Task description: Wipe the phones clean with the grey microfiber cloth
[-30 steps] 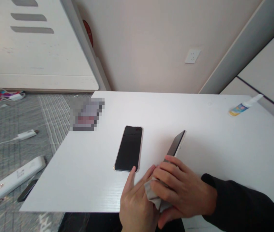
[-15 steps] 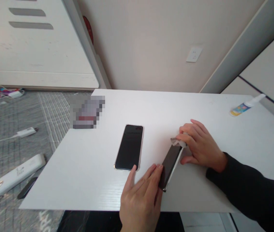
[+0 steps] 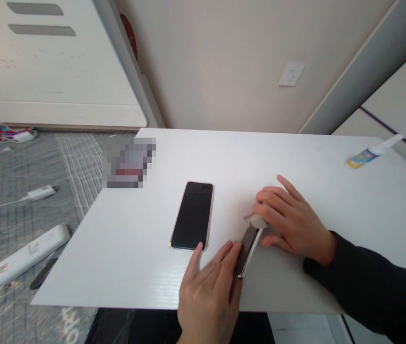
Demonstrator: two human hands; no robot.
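Cloth (image 3: 258,221), gripped by right hand (image 3: 292,220), now lower along tilted phone (image 3: 247,245) held in left hand (image 3: 208,294); wiping stroke underway, I judge.

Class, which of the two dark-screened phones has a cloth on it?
The tilted phone in the left hand: the right hand holds the cloth against its far end. The flat phone has none on it.

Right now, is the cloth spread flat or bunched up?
Bunched: the cloth shows as a small crumpled wad in the right hand, partly hidden by it.
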